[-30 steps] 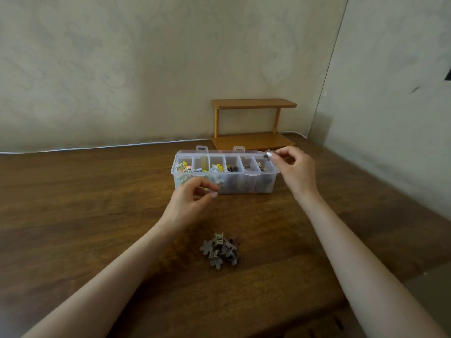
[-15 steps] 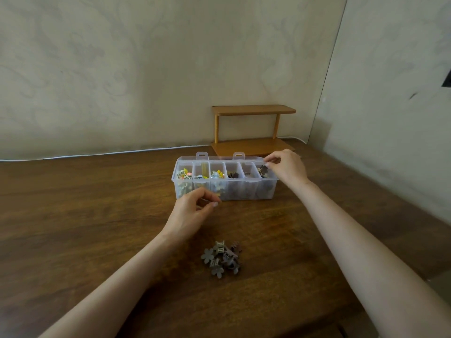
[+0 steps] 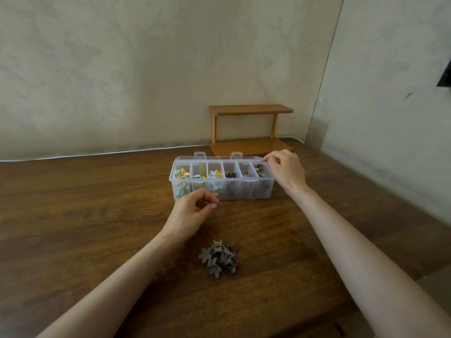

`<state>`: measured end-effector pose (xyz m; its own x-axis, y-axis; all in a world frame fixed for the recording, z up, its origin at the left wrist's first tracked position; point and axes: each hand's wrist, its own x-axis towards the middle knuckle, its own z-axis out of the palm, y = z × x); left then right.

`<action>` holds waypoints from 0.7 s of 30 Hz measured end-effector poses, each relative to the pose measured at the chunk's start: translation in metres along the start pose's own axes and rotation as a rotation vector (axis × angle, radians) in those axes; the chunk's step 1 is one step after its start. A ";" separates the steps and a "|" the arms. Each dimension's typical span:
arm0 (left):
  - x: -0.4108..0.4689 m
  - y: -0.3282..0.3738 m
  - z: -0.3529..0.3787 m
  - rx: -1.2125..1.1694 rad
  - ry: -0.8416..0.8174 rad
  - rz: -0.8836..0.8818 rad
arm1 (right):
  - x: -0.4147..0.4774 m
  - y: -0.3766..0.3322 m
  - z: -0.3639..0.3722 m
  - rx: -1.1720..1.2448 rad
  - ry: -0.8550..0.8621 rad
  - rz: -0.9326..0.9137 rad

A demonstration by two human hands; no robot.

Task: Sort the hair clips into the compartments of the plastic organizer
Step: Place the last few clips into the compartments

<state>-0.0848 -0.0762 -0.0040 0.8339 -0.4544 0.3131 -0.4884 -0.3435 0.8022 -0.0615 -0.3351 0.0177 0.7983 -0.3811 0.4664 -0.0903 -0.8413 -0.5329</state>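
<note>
Clear plastic organizer point(image 3: 220, 191) sits toward the table's point(image 3: 85, 215) far edge, its six compartments holding sorted clips, coloured ones at the left end, dark ones at the right. Right hand point(image 3: 286, 170) hovers over the rightmost compartment, fingertips pinched narrow; whether a clip is between them cannot be told. Left hand point(image 3: 192, 213) is loosely curled just before the organizer's front wall, apparently empty. Loose grey-brown hair clips point(image 3: 219, 258) lie piled nearer the table's near edge. Wooden shelf point(image 3: 251, 129) stands behind the organizer.

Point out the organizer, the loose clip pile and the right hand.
organizer point(image 3: 244, 191), head view, clear front wall
clip pile point(image 3: 220, 258), head view, middle of the heap
right hand point(image 3: 286, 170), head view, back of the hand
</note>
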 end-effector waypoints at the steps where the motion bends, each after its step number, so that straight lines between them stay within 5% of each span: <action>1: 0.000 -0.001 0.000 0.004 0.001 0.001 | 0.000 0.001 0.000 -0.012 0.002 0.006; 4: 0.000 -0.002 0.001 0.008 -0.002 0.003 | -0.001 0.003 0.003 -0.093 -0.078 0.000; 8: 0.000 -0.002 0.001 -0.006 -0.012 0.002 | -0.005 0.004 0.003 -0.009 0.072 -0.034; 12: 0.000 -0.002 0.001 -0.002 -0.015 -0.004 | -0.004 0.003 0.004 -0.059 -0.065 -0.058; 21: 0.001 0.002 -0.001 0.032 -0.115 -0.020 | -0.021 0.002 0.000 0.095 0.040 -0.094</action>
<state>-0.0849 -0.0762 -0.0013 0.8094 -0.5379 0.2356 -0.4817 -0.3788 0.7902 -0.0783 -0.3288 0.0068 0.7763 -0.3183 0.5441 0.0423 -0.8349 -0.5488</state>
